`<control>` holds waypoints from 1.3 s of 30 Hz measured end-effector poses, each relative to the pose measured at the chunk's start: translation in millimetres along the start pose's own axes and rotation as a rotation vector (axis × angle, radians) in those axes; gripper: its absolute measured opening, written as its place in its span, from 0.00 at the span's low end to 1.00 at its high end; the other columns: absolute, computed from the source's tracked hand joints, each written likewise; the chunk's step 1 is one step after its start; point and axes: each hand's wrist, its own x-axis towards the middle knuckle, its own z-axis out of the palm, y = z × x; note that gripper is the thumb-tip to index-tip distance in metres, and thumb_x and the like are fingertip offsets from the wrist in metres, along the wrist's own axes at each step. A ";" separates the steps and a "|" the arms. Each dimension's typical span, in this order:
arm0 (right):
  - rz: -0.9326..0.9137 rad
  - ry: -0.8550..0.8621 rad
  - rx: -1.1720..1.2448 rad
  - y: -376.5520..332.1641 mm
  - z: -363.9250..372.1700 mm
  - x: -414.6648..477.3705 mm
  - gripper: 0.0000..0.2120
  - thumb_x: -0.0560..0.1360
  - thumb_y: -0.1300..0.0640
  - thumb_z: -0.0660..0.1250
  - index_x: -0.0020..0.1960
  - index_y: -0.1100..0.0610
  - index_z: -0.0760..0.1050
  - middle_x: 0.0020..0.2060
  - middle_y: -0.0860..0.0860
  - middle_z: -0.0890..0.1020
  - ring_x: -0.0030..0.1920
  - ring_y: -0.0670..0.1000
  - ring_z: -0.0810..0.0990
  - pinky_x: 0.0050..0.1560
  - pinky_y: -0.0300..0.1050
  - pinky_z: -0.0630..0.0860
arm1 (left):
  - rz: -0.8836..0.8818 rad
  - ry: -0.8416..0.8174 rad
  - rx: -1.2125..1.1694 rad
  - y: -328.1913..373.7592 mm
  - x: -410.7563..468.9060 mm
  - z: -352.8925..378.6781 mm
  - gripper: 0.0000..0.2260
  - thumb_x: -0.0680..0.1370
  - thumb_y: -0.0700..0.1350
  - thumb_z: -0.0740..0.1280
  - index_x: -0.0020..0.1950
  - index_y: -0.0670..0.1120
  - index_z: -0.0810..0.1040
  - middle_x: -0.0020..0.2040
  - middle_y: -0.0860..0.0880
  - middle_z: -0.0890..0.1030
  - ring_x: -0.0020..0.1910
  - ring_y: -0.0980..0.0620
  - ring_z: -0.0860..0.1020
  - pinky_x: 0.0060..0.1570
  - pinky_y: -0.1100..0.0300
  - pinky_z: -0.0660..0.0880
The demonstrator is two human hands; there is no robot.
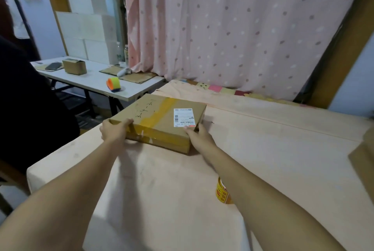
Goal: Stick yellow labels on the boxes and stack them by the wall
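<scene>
Two hands on one flat cardboard box (159, 123), which lies on a peach-sheeted bed surface (263, 159) near its far left corner. Left hand (114, 130) grips the box's near left corner, thumb on top, fingers curled round the side. Right hand (199, 135) grips the near right corner, thumb on the top face by the label, fingers wrapped round the right side.

Room: pink curtain (232, 28) with pale and dark dots hangs behind the bed; a patchwork edge (214, 88) shows beneath it. White table (97, 81) stands to the left, beyond the bed. On it are a small open carton (74, 66), a dark phone (53, 66), flattened cardboard (129, 74) and an orange and yellow-green tape dispenser (113, 84). White boxes (89, 28) are stacked against the far wall behind the table. A person in dark clothing (24, 99) fills the left edge. A brown cardboard piece (364, 155) shows at the right edge.

Writing: the box top has handwritten marker, looks like "3-4-3011". A wide yellow tape band (159, 113) crosses the top and runs down the front. White shipping label (184, 117) with barcodes sits on the right half, red strip at its near edge; print too small to read. Yellow label roll (222, 192) with red print stands on the sheet just beside the right forearm, partly hidden; text unreadable.
</scene>
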 end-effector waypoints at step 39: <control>0.272 0.576 0.640 146.5 -284.9 -240.1 0.17 0.72 0.51 0.71 0.61 0.50 0.80 0.59 0.48 0.81 0.63 0.55 0.76 0.70 0.56 0.69 | 0.879 -0.465 1.102 0.7 -355.0 83.2 0.06 0.73 0.46 0.65 0.47 0.46 0.71 0.45 0.47 0.79 0.45 0.44 0.77 0.39 0.56 0.71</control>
